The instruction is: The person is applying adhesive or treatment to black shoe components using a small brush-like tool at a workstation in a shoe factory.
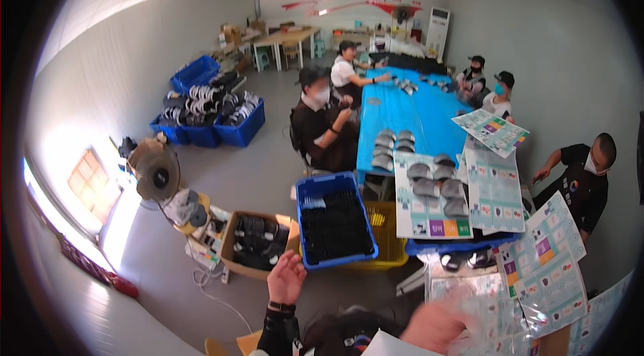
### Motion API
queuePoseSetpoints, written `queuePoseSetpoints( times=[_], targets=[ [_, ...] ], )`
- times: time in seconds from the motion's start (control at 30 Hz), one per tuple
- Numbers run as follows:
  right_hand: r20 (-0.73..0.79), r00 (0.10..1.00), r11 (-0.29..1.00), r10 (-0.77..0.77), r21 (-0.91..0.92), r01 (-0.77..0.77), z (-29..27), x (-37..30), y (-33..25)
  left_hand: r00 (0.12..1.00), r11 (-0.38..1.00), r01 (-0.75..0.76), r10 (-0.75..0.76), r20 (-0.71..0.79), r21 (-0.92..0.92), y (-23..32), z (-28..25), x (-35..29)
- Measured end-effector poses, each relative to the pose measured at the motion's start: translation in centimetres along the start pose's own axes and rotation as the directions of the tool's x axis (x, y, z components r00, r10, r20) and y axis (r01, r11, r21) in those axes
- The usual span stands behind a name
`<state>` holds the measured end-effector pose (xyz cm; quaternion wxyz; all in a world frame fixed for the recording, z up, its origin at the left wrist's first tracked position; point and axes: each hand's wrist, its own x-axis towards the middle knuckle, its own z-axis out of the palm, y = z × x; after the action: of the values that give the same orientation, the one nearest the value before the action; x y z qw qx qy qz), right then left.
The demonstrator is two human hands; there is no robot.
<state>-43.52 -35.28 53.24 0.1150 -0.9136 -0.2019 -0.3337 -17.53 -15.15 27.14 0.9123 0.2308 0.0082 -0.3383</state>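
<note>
My left hand is raised with its palm partly turned up and its fingers loosely bent and apart. I see nothing in it. It is just short of the near left corner of a blue plastic crate, which holds black items in stacks. My right hand is smeared by motion, so its fingers cannot be read. It is over clear-covered printed sheets at the lower right. A plain white sheet or flap shows beside that hand at the bottom edge.
Left of the crate stands a cardboard box of dark items; a yellow crate is partly behind it. Printed boards crowd the right. Several people sit along a blue-covered table; a person stands at right. A fan is at left.
</note>
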Motion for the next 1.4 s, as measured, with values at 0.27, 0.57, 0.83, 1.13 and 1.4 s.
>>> queuePoseSetpoints(
  times=[0.27, 0.57, 0.83, 1.13, 1.4],
  targets=[
    [0.12, 0.873, 0.846, 0.474, 0.212, -0.489, 15.5, -5.1, 7.2, 0.99, 0.85, 0.14, -0.138, -0.042, 0.507, -2.3, -2.1, 1.0],
    [0.697, 0.323, 0.421, 0.641, 0.033, -0.907, 22.8, -19.7, 6.7, 0.918, -0.043, -0.075, -0.393, 0.052, 0.996, -3.6, -4.2, 0.7],
    [0.679, 0.218, 0.248, 0.701, 0.055, -0.967, 23.1, -20.0, 5.7, 0.843, -0.238, -0.258, -0.529, 0.098, 0.936, -3.1, -2.4, 2.4],
    [0.221, 0.418, -0.082, 0.881, 0.942, -0.326, 20.6, -6.3, 10.8, 0.866, 0.642, -0.422, 0.075, 0.495, 0.641, 2.0, 7.5, 6.4],
    [0.053, 0.617, 0.213, 0.785, 0.913, -0.349, 18.0, 1.3, 9.7, 0.981, 0.739, -0.173, 0.067, 0.184, 0.652, 3.3, 10.9, 5.0]
  ],
)
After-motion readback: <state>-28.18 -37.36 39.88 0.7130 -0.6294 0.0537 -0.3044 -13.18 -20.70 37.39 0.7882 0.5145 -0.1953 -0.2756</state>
